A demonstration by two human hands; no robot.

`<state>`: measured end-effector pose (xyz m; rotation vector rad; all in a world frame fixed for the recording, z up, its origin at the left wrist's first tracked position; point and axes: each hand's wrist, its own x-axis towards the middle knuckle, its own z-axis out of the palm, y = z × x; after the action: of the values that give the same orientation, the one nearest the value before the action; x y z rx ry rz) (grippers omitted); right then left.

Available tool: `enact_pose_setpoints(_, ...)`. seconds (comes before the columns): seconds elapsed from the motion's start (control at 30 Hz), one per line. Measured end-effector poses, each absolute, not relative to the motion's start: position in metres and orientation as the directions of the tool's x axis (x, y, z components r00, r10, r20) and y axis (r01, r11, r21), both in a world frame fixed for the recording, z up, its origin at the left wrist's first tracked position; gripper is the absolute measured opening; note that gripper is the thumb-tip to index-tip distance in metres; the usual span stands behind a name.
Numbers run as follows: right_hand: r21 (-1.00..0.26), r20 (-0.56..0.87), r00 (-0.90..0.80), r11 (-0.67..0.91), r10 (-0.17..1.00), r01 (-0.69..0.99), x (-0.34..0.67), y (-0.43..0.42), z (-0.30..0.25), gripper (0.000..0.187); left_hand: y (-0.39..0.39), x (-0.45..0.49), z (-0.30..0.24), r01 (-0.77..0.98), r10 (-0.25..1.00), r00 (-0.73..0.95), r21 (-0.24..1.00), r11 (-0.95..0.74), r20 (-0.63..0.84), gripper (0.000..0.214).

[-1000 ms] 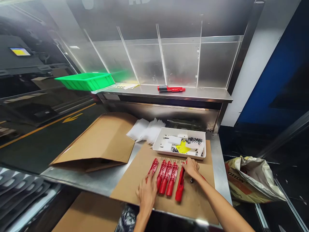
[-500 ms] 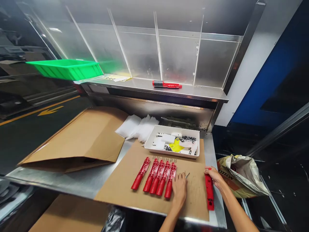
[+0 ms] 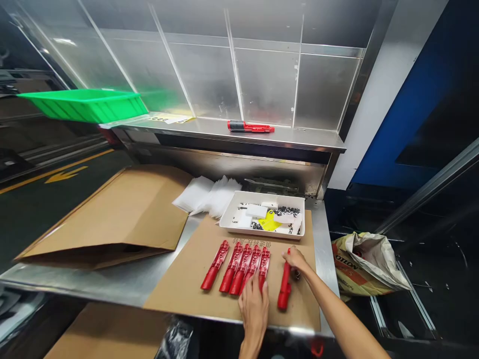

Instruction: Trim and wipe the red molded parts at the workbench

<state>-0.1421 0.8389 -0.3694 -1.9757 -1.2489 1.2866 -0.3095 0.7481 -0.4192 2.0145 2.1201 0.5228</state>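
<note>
My right hand (image 3: 295, 260) is closed around the upper end of a red plastic part (image 3: 285, 286), held over the right side of the cardboard sheet (image 3: 179, 291). A small dark item shows just under that hand, too unclear to name. Several similar red plastic parts (image 3: 214, 267) lie side by side on the sheet, with a wider gap after the leftmost. At the right end of this row is my left hand (image 3: 254, 304), its thumb and fingers on either side of the lower end of the last red part (image 3: 264, 262), which they partly hide.
Behind the row stands a white tray (image 3: 224, 224) with small black pieces, white blocks and a yellow label. White sheets (image 3: 209, 194) and a large cardboard carton (image 3: 108, 214) lie left. A red-and-black tool (image 3: 250, 127) and green bin (image 3: 90, 107) sit on the shelf. A sack (image 3: 370, 264) stands right.
My right hand has brought its red part left from the table's right edge onto the cardboard. My left hand has moved down and left onto the end of the row. The view has shifted slightly.
</note>
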Motion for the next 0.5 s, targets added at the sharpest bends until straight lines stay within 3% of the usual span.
enact_pose_setpoints(0.23, -0.702, -0.342, 0.111, -0.332, 0.933, 0.630, -0.129, 0.826, -0.347, 0.040, 0.730, -0.293, -0.436, 0.967, 0.977, 0.103, 0.213, -0.142, 0.186, 0.053)
enact_pose_setpoints(0.37, -0.694, -0.311, 0.095, -0.295, 0.945, 0.657, -0.073, 0.797, -0.337, 0.032, 0.738, -0.290, -0.453, 0.957, 0.957, 0.196, 0.169, -0.234, 0.213, 0.053)
enact_pose_setpoints(0.5, -0.718, -0.275, 0.136, -0.298, 0.952, 0.629, -0.006, 0.758, -0.322, 0.026, 0.744, -0.294, -0.469, 0.920, 0.918, 0.307, 0.171, -0.354, 0.251, 0.073)
